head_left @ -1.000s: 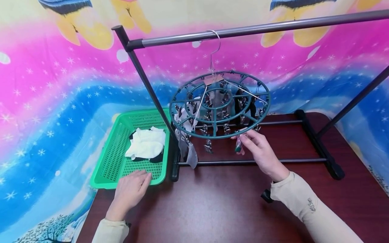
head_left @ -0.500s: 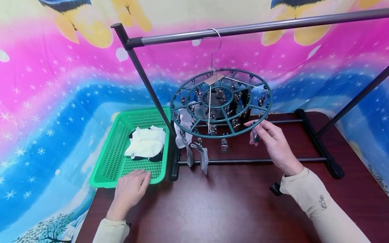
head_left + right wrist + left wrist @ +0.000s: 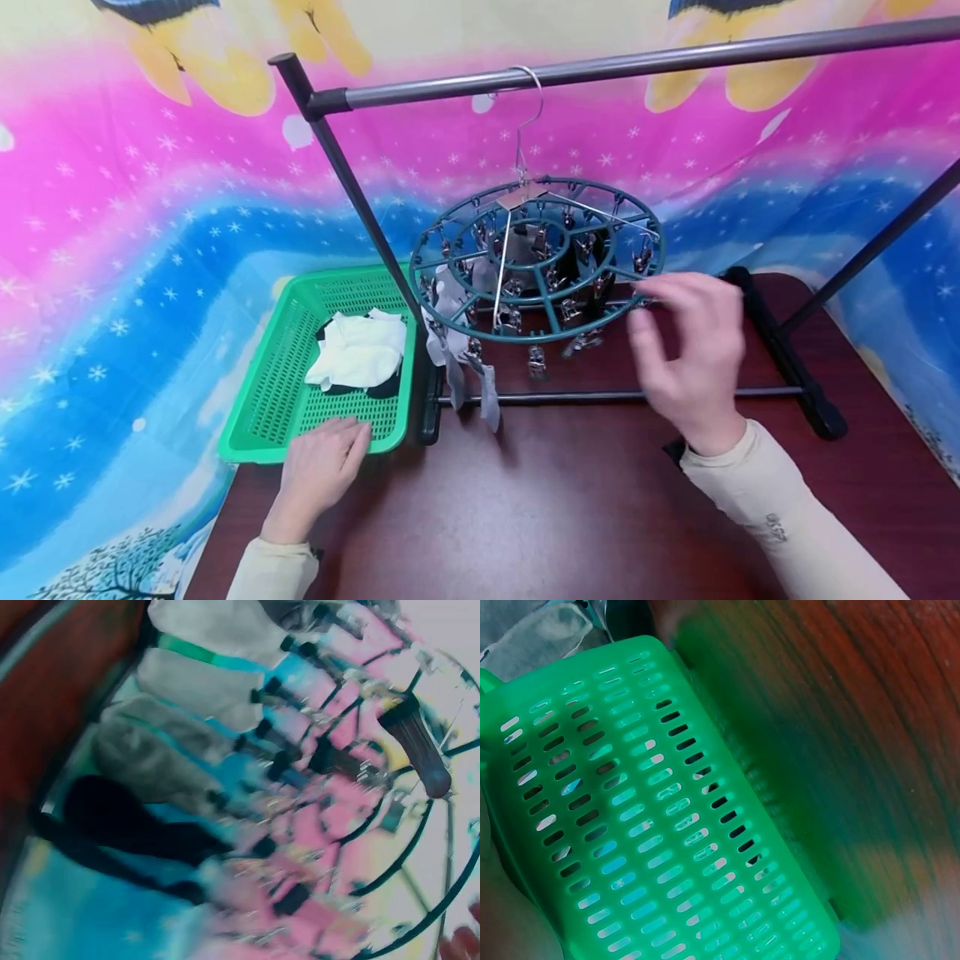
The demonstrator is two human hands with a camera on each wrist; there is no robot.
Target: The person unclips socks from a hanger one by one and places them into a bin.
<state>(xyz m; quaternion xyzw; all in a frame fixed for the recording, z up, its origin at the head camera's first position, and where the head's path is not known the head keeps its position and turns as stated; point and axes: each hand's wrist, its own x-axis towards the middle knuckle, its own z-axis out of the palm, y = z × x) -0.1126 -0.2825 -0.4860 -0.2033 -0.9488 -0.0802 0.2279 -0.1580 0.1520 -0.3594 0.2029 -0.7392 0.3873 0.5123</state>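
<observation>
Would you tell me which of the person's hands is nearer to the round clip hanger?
The right hand, at the near right edge of the round clip hanger; contact is unclear. The left hand is farther, off to its left, at the green basket.

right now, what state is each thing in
hanger: hooked over rail
gray socks: clipped, hanging
black socks: hanging
basket: upright, top open
white socks: unclipped, lying in basket
front clip: nothing in it
right hand: fingers apart, blurred, nothing held
left hand: resting at basket
</observation>
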